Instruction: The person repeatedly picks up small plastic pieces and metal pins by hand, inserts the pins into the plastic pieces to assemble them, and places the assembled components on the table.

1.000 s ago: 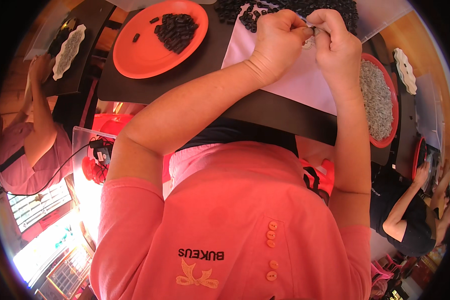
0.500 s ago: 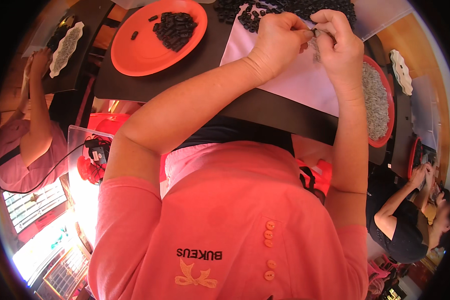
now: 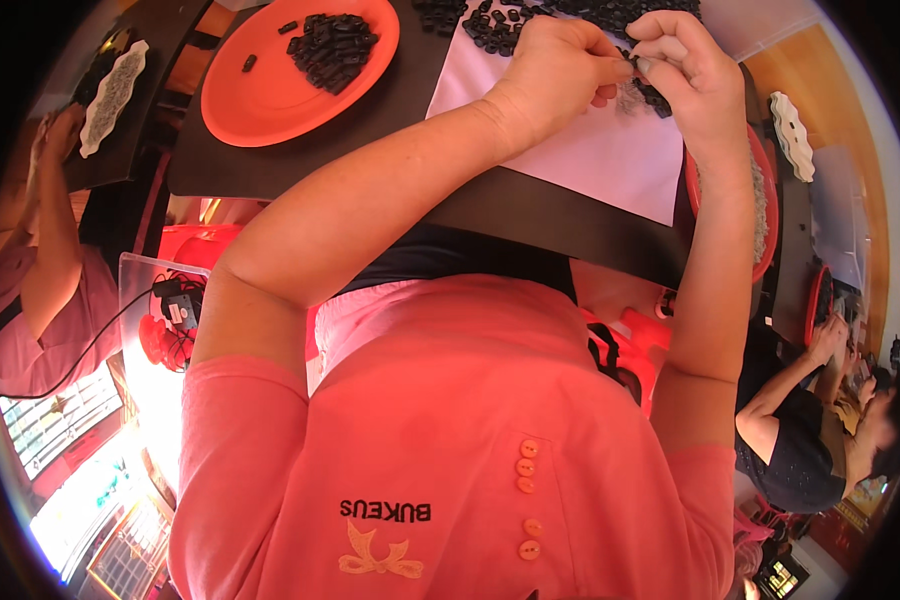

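Note:
My left hand [image 3: 562, 75] and my right hand [image 3: 698, 85] meet fingertip to fingertip above a pale pink sheet [image 3: 600, 165] on the dark table. Thumb and forefinger of each are pinched at a small black plastic part, mostly hidden by the fingertips. The other fingers of my right hand are loosely curled. Just below the fingertips, thin grey bits [image 3: 630, 100] lie on the sheet beside a few black parts [image 3: 654, 98]. Behind my hands spreads a heap of loose black parts [image 3: 490, 32].
To the left, an orange-red plate [image 3: 235, 110] holds a cluster of black pieces [image 3: 335, 55]. Another red plate [image 3: 773, 200] with grey bits is partly behind my right forearm. People sit at left [image 3: 55, 310] and right [image 3: 800, 440]. A white wavy-edged tray [image 3: 792, 137] lies farther right.
The view has shifted, moving the plate and table slightly leftward in it. My right hand and forearm now cover more of the red plate at right. Both hands keep their pinch together.

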The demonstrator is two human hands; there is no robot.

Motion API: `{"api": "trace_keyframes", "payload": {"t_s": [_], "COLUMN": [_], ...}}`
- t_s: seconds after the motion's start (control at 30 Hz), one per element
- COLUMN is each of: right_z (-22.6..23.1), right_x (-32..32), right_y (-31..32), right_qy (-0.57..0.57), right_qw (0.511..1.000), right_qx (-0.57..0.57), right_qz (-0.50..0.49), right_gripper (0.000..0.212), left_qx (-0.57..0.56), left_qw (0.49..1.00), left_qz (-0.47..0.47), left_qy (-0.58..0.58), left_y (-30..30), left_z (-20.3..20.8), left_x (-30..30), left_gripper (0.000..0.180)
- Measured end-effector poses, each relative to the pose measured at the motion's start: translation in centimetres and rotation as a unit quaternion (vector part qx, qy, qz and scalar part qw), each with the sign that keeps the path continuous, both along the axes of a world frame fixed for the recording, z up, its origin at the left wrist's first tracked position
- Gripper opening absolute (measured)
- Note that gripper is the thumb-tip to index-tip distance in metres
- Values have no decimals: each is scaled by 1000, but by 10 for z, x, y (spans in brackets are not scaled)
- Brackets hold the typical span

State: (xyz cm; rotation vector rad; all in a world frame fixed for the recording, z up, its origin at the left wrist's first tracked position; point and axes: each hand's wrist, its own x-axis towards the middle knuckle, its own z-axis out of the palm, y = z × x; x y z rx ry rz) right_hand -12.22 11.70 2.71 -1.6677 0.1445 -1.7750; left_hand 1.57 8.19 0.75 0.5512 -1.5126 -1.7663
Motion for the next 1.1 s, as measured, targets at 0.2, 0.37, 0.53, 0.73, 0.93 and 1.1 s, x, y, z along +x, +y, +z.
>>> {"api": "trace_keyframes", "payload": {"t_s": [0.2, 0.37, 0.53, 0.73, 0.93, 1.1], "right_z": [50, 32, 29, 20, 19, 15], "right_x": [12, 9, 14, 25, 30, 19], "right_y": [47, 42, 40, 41, 42, 36], "right_qy": [282, 275, 278, 318, 364, 236], "right_qw": [828, 836, 840, 803, 779, 855], "right_qx": [357, 313, 274, 237, 93, 235], "right_qz": [-329, -358, -376, -444, -502, -398], "right_gripper": [21, 20, 19, 18, 17, 17], "left_qx": [9, 32, 85, 27, -73, -37], "left_qw": [1000, 999, 996, 999, 993, 998], "left_qz": [7, 27, 0, 24, 87, 43], "left_qy": [-14, -5, 9, 15, -40, 1], "left_y": [1, 0, 0, 2, 5, -3], "left_z": [6, 3, -3, -7, -2, -5], "left_x": [4, 7, 6, 6, 7, 4], "left_gripper": [14, 12, 9, 12, 12, 11]}}
